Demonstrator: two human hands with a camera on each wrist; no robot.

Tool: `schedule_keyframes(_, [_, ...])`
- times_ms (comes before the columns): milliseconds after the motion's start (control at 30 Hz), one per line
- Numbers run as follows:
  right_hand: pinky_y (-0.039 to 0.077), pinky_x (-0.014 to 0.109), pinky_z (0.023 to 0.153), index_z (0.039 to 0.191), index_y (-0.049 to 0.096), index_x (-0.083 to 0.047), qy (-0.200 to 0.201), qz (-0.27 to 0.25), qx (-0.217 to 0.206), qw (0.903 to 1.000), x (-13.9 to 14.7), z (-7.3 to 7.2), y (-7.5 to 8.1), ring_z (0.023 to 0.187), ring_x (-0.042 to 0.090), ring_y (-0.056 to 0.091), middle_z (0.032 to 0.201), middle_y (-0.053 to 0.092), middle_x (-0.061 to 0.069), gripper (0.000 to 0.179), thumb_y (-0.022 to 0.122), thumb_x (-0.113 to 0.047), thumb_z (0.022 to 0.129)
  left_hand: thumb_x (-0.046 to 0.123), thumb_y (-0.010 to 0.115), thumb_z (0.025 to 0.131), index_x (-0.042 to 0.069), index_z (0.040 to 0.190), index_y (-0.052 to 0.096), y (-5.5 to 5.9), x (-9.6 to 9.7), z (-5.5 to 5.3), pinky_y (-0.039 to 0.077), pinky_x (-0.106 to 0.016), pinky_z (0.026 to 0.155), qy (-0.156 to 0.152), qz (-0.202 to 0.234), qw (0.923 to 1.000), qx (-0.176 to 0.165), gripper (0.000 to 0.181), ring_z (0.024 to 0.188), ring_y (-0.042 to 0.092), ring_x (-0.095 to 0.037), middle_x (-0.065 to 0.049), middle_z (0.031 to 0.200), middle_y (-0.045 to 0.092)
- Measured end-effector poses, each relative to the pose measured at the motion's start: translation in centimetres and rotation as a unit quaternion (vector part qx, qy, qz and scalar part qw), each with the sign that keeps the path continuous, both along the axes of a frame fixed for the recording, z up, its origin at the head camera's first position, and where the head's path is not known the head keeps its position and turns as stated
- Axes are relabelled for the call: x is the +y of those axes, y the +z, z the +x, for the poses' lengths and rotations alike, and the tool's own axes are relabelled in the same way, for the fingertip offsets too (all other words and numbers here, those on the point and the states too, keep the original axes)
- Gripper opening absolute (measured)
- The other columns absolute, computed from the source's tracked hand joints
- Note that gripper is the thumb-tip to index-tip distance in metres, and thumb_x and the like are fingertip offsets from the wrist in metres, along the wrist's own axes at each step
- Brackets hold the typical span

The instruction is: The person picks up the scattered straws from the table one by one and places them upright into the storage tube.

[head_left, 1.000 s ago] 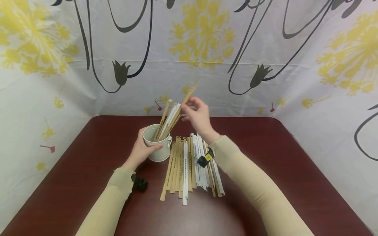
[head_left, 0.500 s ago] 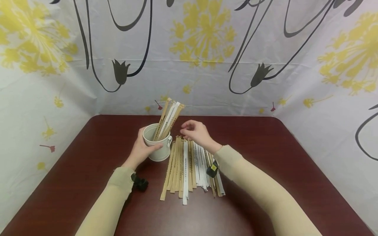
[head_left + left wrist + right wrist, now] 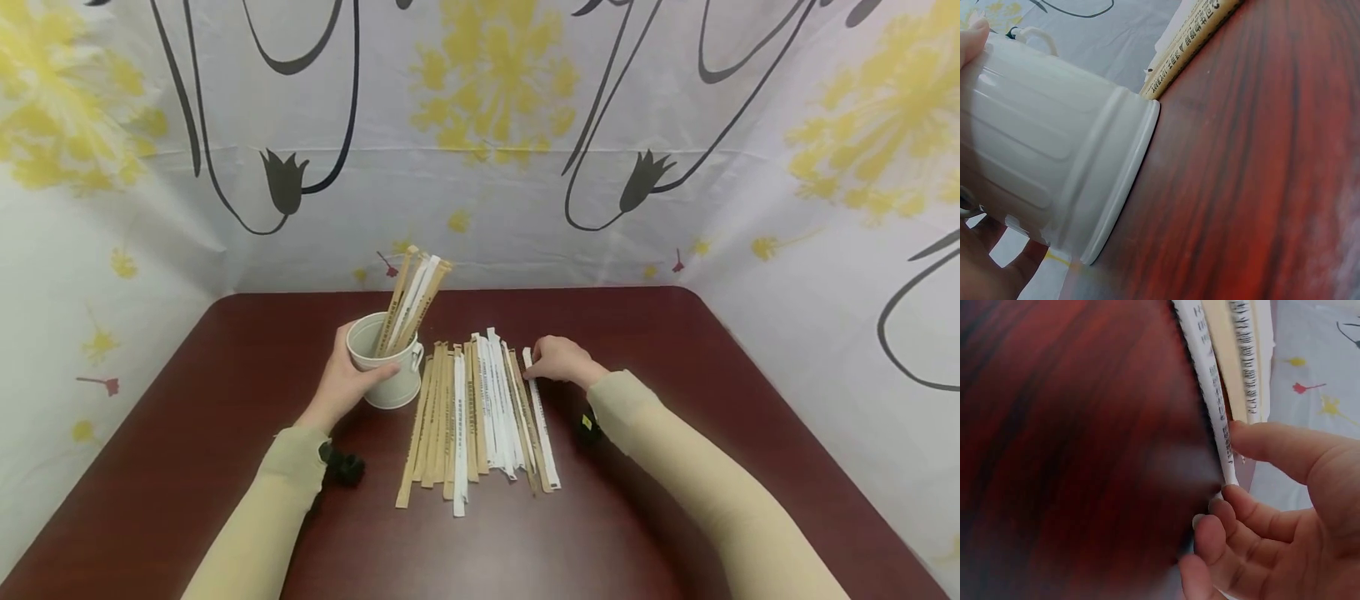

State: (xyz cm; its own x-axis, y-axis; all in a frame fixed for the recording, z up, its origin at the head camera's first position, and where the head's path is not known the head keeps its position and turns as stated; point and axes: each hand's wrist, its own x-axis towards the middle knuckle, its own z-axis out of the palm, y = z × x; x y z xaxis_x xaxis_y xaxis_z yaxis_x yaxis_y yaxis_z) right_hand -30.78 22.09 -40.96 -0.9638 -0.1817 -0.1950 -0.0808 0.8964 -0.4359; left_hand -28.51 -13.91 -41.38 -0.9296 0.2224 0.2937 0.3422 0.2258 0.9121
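My left hand (image 3: 339, 390) grips a small cream metal bucket (image 3: 393, 388), its thumb across the front just under the rim. A bunch of tan and white paper-wrapped straws (image 3: 409, 304) leans to the right inside the bucket. Up close in the left wrist view, the bucket's ribbed wall (image 3: 1035, 125) and base rim stand on the table. My right hand (image 3: 561, 361) is at the far end of the rightmost white paper-wrapped straw (image 3: 547, 450), pinching it between thumb and fingers. In the right wrist view this white straw (image 3: 1205, 365) shows printed characters along its side.
More tan and white wrapped straws (image 3: 439, 417) lie side by side on the dark red table (image 3: 495, 550), between the bucket and my right hand. Behind the table's back edge hangs a pale cloth (image 3: 480, 258) with printed flowers.
My right hand let go of a tan straw at the bucket and came down to the right end of the row, onto a white straw. The left hand keeps holding the bucket.
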Motion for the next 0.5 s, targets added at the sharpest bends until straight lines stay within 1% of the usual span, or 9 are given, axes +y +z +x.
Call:
schedule_keyframes(67, [0.030,0.029,0.045,0.053,0.045,-0.019,-0.009,0.035,0.010,0.9993,0.2,0.0,0.3,0.045,0.013,0.034,0.049,0.035,-0.005,0.043,0.074,-0.025,0.084,0.009,0.080,0.079,0.001,0.145,0.024,0.6,0.3,0.6,0.036,-0.051,0.100,0.001,-0.005,1.0000,0.001,0.086,0.125,0.042,-0.038,-0.023,0.140,0.041])
schedule_keyframes(200, [0.033,0.030,0.046,0.057,0.055,-0.015,-0.037,0.083,0.033,0.9953,0.3,-0.1,0.8,0.048,0.014,0.043,0.052,0.046,-0.002,0.034,0.075,-0.023,0.083,0.010,0.080,0.080,0.001,0.145,0.024,0.7,0.4,0.8,0.035,-0.052,0.101,0.000,0.001,1.0000,-0.002,0.086,0.126,0.041,-0.037,-0.023,0.141,0.039])
schedule_keyframes(267, [0.036,0.030,0.047,0.061,0.058,-0.015,-0.040,0.088,0.033,0.9948,0.0,-0.1,1.0,0.050,0.015,0.048,0.055,0.052,0.000,0.029,0.074,-0.021,0.083,0.010,0.080,0.080,0.002,0.145,0.024,0.7,0.3,0.8,0.035,-0.052,0.101,0.004,0.001,1.0000,-0.003,0.086,0.125,0.041,-0.037,-0.023,0.141,0.040])
schedule_keyframes(333, [0.038,0.030,0.047,0.062,0.059,-0.014,-0.034,0.085,0.028,0.9954,-0.3,0.0,0.9,0.051,0.017,0.053,0.057,0.057,0.001,0.027,0.072,-0.019,0.084,0.009,0.080,0.079,0.002,0.145,0.025,0.6,0.1,0.8,0.035,-0.052,0.101,0.007,-0.002,1.0000,-0.003,0.086,0.125,0.042,-0.037,-0.022,0.140,0.040])
schedule_keyframes(433, [0.036,0.029,0.044,0.056,0.053,-0.016,-0.032,0.075,0.024,0.9964,-0.7,0.2,0.6,0.048,0.016,0.051,0.053,0.053,0.000,0.033,0.070,-0.018,0.085,0.009,0.080,0.079,0.003,0.145,0.025,0.5,-0.1,0.7,0.035,-0.052,0.101,0.007,-0.009,0.9999,-0.002,0.086,0.125,0.042,-0.037,-0.022,0.140,0.040])
schedule_keyframes(500, [0.031,0.029,0.042,0.052,0.046,-0.018,-0.035,0.072,0.028,0.9964,-0.6,0.2,0.4,0.044,0.015,0.044,0.048,0.044,-0.002,0.040,0.070,-0.019,0.084,0.010,0.080,0.079,0.003,0.145,0.025,0.5,0.1,0.6,0.035,-0.052,0.101,0.002,-0.009,1.0000,-0.002,0.087,0.125,0.042,-0.037,-0.022,0.140,0.040])
